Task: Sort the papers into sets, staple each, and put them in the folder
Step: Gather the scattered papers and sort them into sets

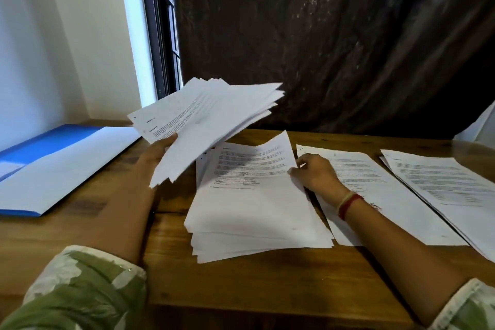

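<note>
My left hand [155, 154] grips a fanned bundle of printed papers [211, 118] and holds it up above the wooden table [241, 284]. Below it lies a thick pile of papers [254, 222] in the middle of the table. My right hand [317, 171] pinches the right edge of that pile's top sheet [254, 161], which is lifted and curled. To the right lie two more sets of printed sheets, one [380, 196] partly under my right wrist and one [444, 182] at the far right. An open blue folder [53, 163] lies flat at the left.
A dark plastic sheet [334, 35] hangs behind the table. A window frame [160, 35] and a white wall stand at the back left. The table's near edge runs between my two green patterned sleeves.
</note>
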Action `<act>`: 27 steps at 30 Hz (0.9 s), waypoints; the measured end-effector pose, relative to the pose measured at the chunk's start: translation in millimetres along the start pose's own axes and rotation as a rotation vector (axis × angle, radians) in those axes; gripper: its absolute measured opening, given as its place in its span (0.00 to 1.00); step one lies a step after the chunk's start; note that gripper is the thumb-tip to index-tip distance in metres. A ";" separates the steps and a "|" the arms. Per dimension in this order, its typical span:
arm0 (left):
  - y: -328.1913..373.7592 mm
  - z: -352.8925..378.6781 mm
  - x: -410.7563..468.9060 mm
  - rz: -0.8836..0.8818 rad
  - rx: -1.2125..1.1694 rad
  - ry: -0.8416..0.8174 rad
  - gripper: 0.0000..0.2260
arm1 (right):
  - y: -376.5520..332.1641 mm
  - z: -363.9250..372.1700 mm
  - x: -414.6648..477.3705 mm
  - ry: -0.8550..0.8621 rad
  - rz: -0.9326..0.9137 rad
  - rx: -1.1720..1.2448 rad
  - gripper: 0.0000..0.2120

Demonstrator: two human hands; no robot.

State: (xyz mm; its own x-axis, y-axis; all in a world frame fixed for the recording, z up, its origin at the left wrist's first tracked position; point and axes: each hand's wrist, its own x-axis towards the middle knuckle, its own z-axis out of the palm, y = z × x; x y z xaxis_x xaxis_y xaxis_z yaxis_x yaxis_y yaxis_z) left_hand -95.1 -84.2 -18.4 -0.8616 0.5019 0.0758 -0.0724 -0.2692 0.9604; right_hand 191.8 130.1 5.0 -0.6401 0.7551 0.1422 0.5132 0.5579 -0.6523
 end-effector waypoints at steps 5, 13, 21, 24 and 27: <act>19.5 37.7 -41.4 0.027 -0.024 -0.040 0.07 | 8.9 -15.0 5.7 0.249 -0.177 0.111 0.14; 6.3 64.8 -55.6 -0.130 0.055 -0.297 0.10 | -2.2 -25.7 -2.4 -0.162 0.036 0.823 0.15; 5.2 70.8 -60.0 -0.167 -0.019 -0.355 0.12 | 0.6 -2.5 -3.9 0.038 -0.015 0.846 0.12; 5.3 70.7 -59.5 -0.172 -0.031 -0.367 0.12 | 2.2 -0.3 1.1 0.125 -0.015 0.782 0.13; 5.9 69.3 -59.9 -0.207 -0.025 -0.351 0.12 | 1.7 1.1 1.5 0.165 -0.015 0.712 0.15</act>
State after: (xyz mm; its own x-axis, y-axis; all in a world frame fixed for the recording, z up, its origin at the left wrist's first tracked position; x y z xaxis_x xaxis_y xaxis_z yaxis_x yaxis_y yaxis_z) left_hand -9.2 -58.8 1.3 -0.6038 0.7967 -0.0268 -0.2422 -0.1513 0.9584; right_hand 191.0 131.8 3.2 -0.5208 0.8224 0.2288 -0.0275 0.2517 -0.9674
